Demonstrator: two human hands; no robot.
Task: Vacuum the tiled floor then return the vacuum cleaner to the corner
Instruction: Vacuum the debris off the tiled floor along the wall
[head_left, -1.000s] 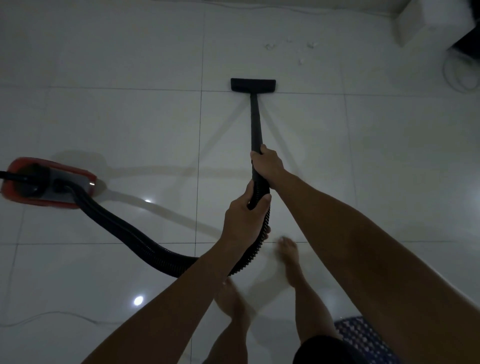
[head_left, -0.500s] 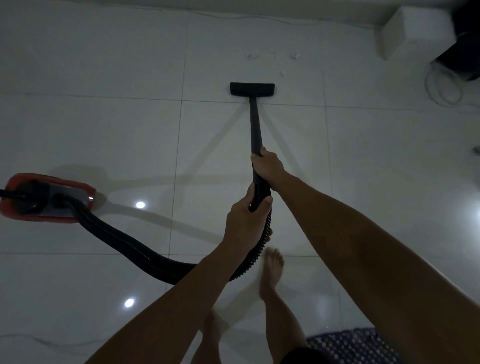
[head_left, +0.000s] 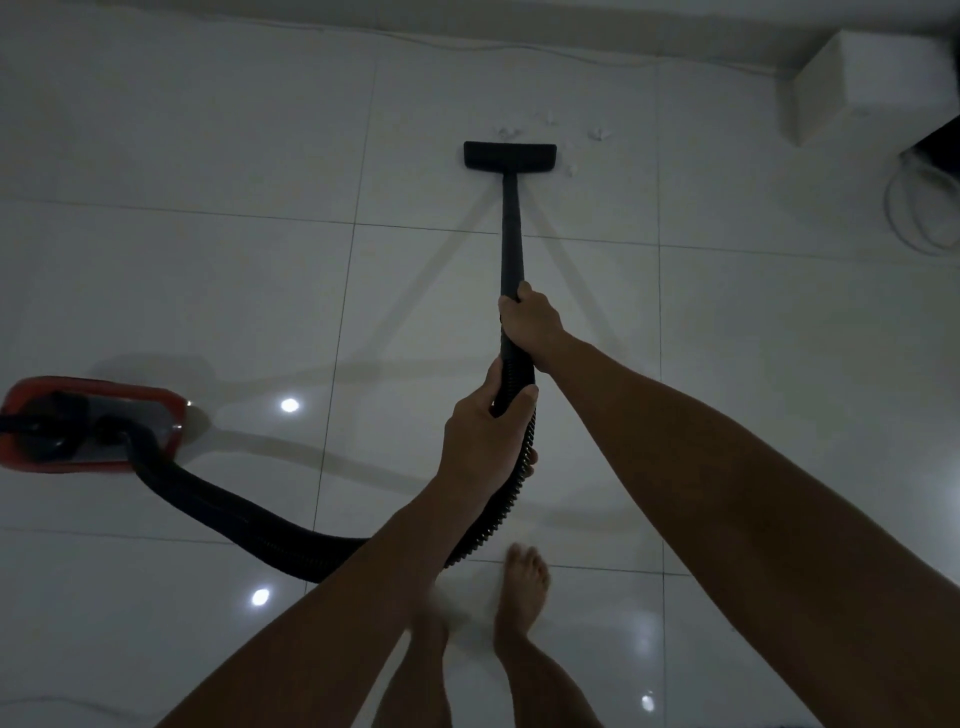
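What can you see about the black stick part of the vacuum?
The wand is a thin, straight black tube, plastic by its look. It slopes down and away to a flat, wide black head resting on the floor, close to small white scraps. The right hand grips its near end. Just below, the left hand grips the ribbed black hose, which curves off to the red vacuum.

A home room: glossy white tiled floor (head_left: 208, 286), bare feet (head_left: 524, 587), canister vacuum (head_left: 88, 423)
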